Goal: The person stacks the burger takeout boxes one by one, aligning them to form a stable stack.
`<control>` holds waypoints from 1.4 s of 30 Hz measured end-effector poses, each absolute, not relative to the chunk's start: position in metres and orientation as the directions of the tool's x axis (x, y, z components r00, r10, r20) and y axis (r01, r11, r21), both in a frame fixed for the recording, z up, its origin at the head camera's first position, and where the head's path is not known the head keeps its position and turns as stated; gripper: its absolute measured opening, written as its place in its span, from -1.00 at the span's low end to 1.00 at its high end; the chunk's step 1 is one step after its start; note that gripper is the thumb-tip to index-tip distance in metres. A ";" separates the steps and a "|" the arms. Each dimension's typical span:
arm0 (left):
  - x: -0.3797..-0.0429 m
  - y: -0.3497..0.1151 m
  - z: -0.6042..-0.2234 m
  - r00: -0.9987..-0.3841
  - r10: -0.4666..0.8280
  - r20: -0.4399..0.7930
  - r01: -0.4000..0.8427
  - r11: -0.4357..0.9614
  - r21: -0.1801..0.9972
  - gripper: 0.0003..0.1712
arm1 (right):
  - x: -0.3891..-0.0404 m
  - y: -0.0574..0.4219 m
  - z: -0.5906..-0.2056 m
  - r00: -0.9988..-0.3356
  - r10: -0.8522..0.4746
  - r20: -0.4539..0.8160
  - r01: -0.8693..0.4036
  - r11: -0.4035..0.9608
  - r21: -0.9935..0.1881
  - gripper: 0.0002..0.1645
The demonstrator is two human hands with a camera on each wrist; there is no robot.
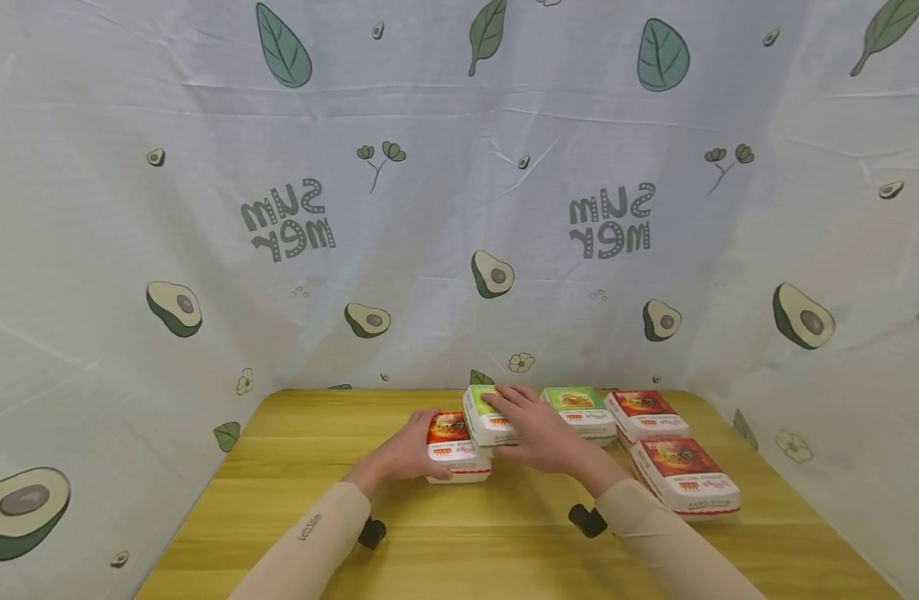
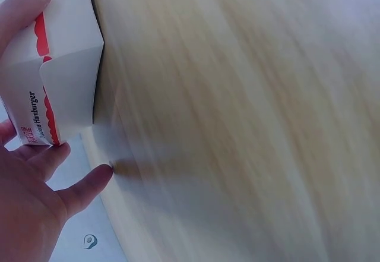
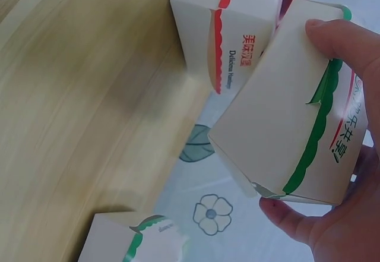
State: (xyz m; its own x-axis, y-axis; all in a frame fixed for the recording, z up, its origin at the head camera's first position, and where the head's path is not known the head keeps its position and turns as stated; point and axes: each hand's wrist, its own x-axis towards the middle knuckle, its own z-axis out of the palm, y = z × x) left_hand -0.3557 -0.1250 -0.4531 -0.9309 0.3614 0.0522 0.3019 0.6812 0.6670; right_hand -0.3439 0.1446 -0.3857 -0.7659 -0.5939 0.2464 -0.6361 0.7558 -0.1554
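Note:
Near the middle of the wooden table sits a red-topped hamburger box [image 1: 459, 467], white with a red scalloped band. My left hand [image 1: 412, 447] grips it from the left, thumb on the near side in the left wrist view [image 2: 27, 6]. A green-topped hamburger box [image 1: 489, 425] is in my right hand [image 1: 540, 429], raised off the table and tilted. Thumb and fingers hold opposite sides of this green box [image 3: 279, 107] in the right wrist view. Its left side overlaps the red box [image 3: 202, 30]; whether they touch, I cannot tell.
Another green-topped box [image 1: 582, 421] stands at the back, right of my right hand. Two red-topped boxes, one farther back [image 1: 646, 417] and one nearer [image 1: 687, 479], stand at the right. A patterned curtain [image 1: 429, 208] hangs behind the wooden table [image 1: 309, 442].

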 end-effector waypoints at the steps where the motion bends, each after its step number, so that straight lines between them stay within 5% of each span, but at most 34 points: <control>1: -0.355 -0.125 -0.453 -0.930 0.364 0.053 0.304 0.679 0.668 0.30 | -0.344 0.144 -0.386 -0.767 -0.593 0.246 -0.635 0.757 -0.154 0.03; 42: -0.355 -0.122 -0.455 -0.926 0.371 0.067 0.311 0.653 0.691 0.29 | -0.350 0.124 -0.387 -0.760 -0.600 0.251 -0.646 0.739 -0.192 -0.06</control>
